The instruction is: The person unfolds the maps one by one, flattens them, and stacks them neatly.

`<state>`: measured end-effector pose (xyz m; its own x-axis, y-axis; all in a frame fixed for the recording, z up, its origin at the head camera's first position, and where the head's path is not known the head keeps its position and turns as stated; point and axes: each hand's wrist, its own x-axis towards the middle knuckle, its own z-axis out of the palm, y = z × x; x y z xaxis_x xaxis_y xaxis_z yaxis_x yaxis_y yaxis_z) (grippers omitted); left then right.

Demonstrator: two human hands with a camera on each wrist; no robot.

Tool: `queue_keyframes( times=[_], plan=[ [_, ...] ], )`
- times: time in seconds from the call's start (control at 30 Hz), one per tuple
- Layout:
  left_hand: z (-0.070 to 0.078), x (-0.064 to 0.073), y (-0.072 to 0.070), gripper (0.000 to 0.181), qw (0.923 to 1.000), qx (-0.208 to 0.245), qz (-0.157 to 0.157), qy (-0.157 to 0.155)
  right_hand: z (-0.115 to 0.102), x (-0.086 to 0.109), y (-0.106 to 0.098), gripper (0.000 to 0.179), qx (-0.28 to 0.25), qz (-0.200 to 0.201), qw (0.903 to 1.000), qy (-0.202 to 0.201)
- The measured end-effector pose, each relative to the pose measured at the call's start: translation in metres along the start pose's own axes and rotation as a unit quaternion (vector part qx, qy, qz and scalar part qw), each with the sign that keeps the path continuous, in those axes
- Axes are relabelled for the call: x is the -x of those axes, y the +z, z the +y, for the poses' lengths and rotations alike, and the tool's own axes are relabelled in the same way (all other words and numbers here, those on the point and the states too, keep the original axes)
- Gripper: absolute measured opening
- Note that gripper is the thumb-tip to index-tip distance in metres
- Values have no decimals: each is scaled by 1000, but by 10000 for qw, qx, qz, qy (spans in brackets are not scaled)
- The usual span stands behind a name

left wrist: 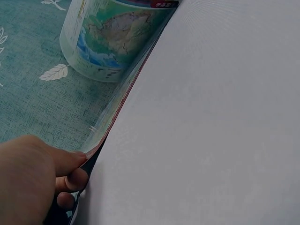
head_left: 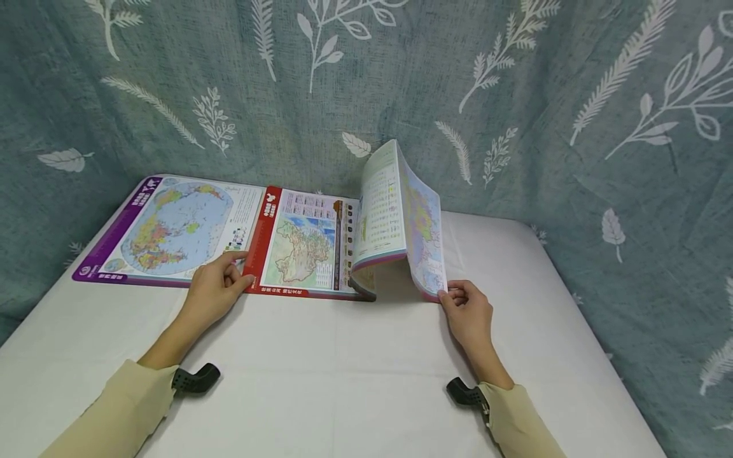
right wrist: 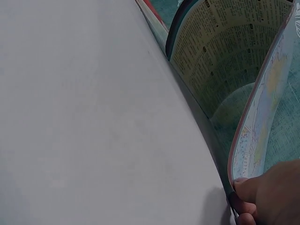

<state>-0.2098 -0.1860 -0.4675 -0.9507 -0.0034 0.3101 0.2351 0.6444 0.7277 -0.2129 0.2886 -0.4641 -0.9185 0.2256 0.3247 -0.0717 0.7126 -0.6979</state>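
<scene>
A folding map with a red border (head_left: 258, 242) lies partly flat, its right part raised in a tall fold (head_left: 380, 197) that stands off the table. My left hand (head_left: 216, 283) pinches its red left edge, with the thumb on the border (left wrist: 91, 149) and other fingers curled below. At the lower right corner, my right hand (head_left: 469, 315) pinches the outer panel (head_left: 425, 229) between thumb and fingers. The right wrist view shows the printed underside (right wrist: 225, 47) arching up. A purple-bordered world map (head_left: 177, 226) lies flat to the left, its right side meeting the red border.
White cloth (head_left: 343, 375) covers the table, which ends at a slanting right edge. Behind it hangs a blue-green curtain (head_left: 275, 108) with white leaf prints, close to the back of the maps. Black wrist devices (head_left: 197, 380) sit at both sleeves.
</scene>
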Motion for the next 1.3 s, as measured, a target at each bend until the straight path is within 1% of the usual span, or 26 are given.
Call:
queue_keyframes(
  times=[0.23, 0.47, 0.77, 1.07, 1.3],
  plan=[
    [1, 0, -1, 45, 10000, 0, 45, 47, 9, -5, -9, 20, 128, 196, 9997, 8],
    [-1, 0, 0, 45, 10000, -10, 38, 40, 15, -9, -14, 19, 140, 245, 9996, -44],
    [-1, -1, 1, 44, 9999, -13, 87, 90, 20, -11, -22, 22, 438, 230, 9986, 166],
    [1, 2, 0, 46, 10000, 23, -2, -4, 34, -17, -34, 21, 715, 421, 9958, 377],
    [0, 1, -1, 45, 10000, -7, 26, 91, 46, -21, -42, 20, 767, 637, 9941, 417]
  ],
)
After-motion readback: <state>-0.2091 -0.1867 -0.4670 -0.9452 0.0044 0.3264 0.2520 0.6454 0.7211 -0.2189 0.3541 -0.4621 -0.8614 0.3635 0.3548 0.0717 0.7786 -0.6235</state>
